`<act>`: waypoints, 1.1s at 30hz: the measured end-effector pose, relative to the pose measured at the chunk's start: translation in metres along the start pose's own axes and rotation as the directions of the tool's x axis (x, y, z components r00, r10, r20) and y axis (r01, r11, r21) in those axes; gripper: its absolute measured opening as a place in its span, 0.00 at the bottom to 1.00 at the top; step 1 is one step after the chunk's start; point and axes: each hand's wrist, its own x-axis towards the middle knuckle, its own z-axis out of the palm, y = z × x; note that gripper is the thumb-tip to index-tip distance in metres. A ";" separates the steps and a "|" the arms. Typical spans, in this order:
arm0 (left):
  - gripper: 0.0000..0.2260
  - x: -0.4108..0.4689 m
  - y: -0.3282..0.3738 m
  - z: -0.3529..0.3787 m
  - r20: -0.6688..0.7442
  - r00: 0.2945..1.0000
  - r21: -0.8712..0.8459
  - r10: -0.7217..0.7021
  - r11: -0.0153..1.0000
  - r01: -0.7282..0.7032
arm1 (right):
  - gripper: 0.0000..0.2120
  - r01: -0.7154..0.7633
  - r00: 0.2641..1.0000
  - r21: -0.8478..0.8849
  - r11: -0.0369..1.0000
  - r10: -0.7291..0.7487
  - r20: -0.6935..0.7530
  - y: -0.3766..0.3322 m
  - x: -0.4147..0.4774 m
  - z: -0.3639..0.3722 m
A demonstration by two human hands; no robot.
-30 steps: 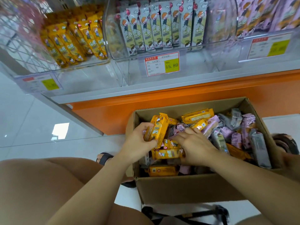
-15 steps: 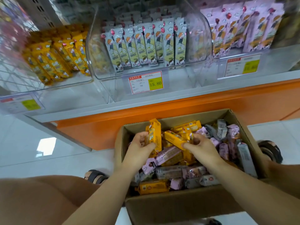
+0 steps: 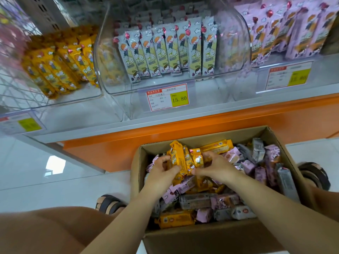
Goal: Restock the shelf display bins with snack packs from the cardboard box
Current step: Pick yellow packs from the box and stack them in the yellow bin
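Both hands are down in the cardboard box (image 3: pixel 205 239), and between them stands a bunch of yellow packs (image 3: pixel 185 160), upright and pressed side by side. The left hand (image 3: pixel 161 173) has its grip curled around the bunch's left side, thumb across the front of one pack; the right hand (image 3: pixel 214 167) clamps the bunch's right side, fingers over the top and thumb below. Around them the box is a jumble of pink packs (image 3: pixel 247 166), grey packs (image 3: pixel 194 200) and more yellow ones, with a single yellow pack (image 3: pixel 176 219) lying flat near the front wall.

Up on the shelf, three clear bins: the left bin (image 3: pixel 60 99) holds yellow packs leaning in rows, the middle bin (image 3: pixel 165 87) grey-and-yellow packs standing upright, the right bin (image 3: pixel 286 57) pink ones. The middle price tag (image 3: pixel 167 97) reads 15.80 on its yellow patch; the smaller print is too fine to read. The right price tag (image 3: pixel 289 76) is blurred, and the left price tag (image 3: pixel 23 123) sits behind glare. An orange panel (image 3: pixel 183 129) runs below the shelf, just behind the box.

A sandalled foot (image 3: pixel 108 203) shows left of the box, another foot (image 3: pixel 314 176) right of it, partly hidden by the box wall. A bare knee fills the lower left corner, cut off by the frame.
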 end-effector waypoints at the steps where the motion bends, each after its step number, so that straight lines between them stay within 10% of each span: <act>1: 0.22 0.001 0.000 0.000 0.002 1.000 0.009 0.001 1.000 -0.001 | 0.37 0.010 1.000 0.014 1.000 -0.010 -0.005 0.000 0.000 0.002; 15: 0.26 -0.005 0.005 -0.005 0.094 0.995 0.018 0.033 0.999 -0.035 | 0.35 -0.204 0.961 0.354 0.913 0.117 0.252 -0.007 0.015 -0.005; 33: 0.24 -0.012 -0.002 -0.021 0.163 0.986 -0.127 0.044 0.992 -0.023 | 0.30 -0.226 0.948 0.362 0.904 0.119 0.296 -0.021 -0.004 0.003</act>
